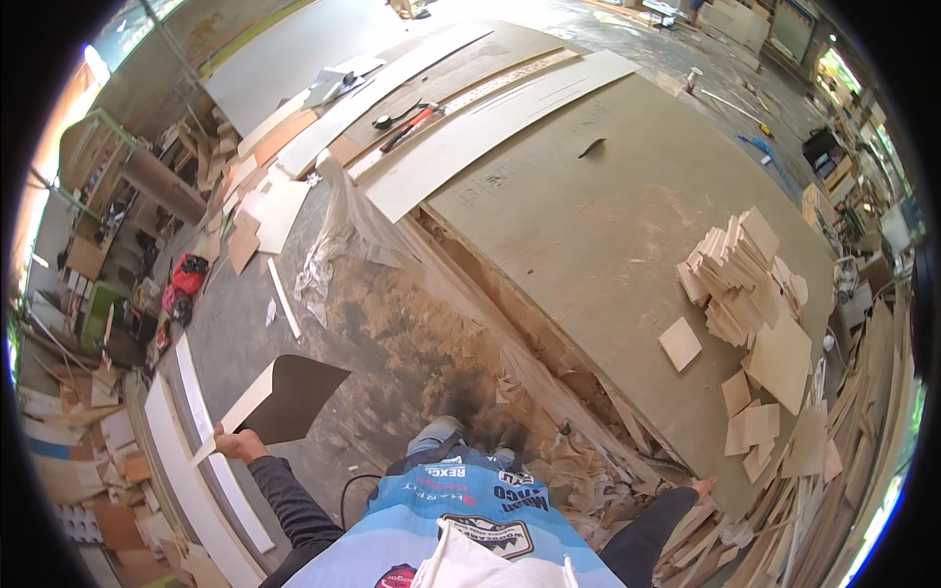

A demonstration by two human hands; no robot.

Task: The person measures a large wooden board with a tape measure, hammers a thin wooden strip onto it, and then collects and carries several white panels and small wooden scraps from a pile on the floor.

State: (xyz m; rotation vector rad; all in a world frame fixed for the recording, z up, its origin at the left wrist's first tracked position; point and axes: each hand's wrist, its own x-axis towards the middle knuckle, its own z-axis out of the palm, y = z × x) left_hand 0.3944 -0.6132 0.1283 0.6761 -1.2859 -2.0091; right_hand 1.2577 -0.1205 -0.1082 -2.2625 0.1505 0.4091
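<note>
My left hand (240, 445) is closed on the edge of a thin bent sheet (306, 400), dark on its broad face with a pale strip along the left. That sheet hangs above the floor, well away from the table. At the near right corner of the big table (569, 216), my right hand (703, 487) is small in view, with its fingers stretched out by the table's edge and no object visible in them. Beyond it on the tabletop lie square wooden pieces (759, 427), a larger pale panel (780, 361) and a leaning stack of thin wooden squares (730, 269).
Long pale boards (500, 132) lie across the table's far left, beside a red-handled tool (407, 129). Plastic sheeting (358, 220) drapes the near edge. Long strips (201, 470) stand at my left; wood offcuts (843, 431) crowd the right. Sawdust (392, 323) covers the floor.
</note>
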